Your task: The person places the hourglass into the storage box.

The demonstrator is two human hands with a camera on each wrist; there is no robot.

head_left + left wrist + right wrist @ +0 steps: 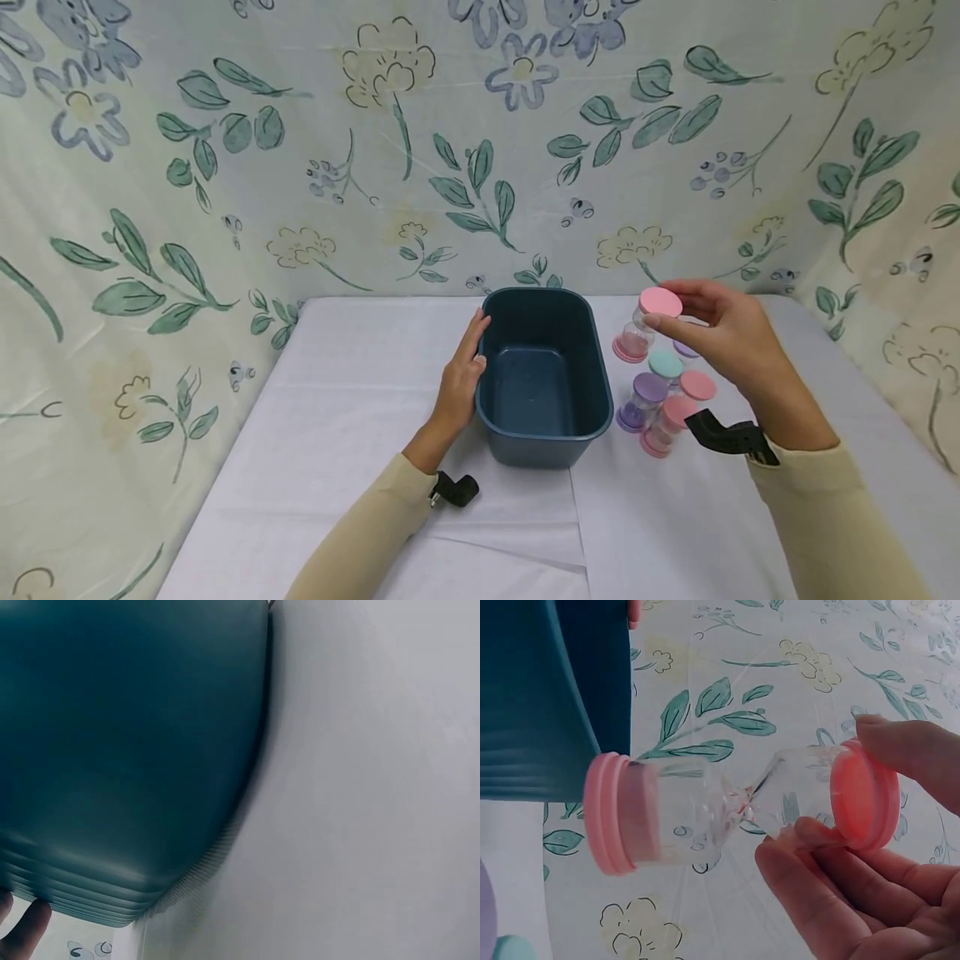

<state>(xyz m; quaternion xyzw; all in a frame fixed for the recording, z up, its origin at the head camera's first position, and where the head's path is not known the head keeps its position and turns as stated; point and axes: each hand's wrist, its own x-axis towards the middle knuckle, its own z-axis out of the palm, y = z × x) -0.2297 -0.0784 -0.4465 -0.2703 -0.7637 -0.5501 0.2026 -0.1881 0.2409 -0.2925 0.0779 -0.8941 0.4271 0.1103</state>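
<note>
A pink-capped sand timer (pixel 633 340) is in my right hand (pixel 723 325), thumb and fingers pinching its upper cap; the right wrist view shows its clear double bulb (pixel 742 802) and pink sand at the far cap. It appears raised beside the dark blue plastic bin (pixel 543 447). My left hand (pixel 459 379) rests with extended fingers against the bin's left side; in the left wrist view its fingertips (pixel 31 924) touch the ribbed rim. Several more timers stand right of the bin, among them a purple one (pixel 642 402), a mint-capped one (pixel 666 363) and a pink one (pixel 667 427).
A white cloth (pixel 337 400) covers the table. Behind it hangs a floral curtain (pixel 300 150). The bin's inside (pixel 532 379) shows only its bare floor and walls. Another pink cap (pixel 698 385) and a partly hidden purple cap (pixel 686 350) lie close under my right hand.
</note>
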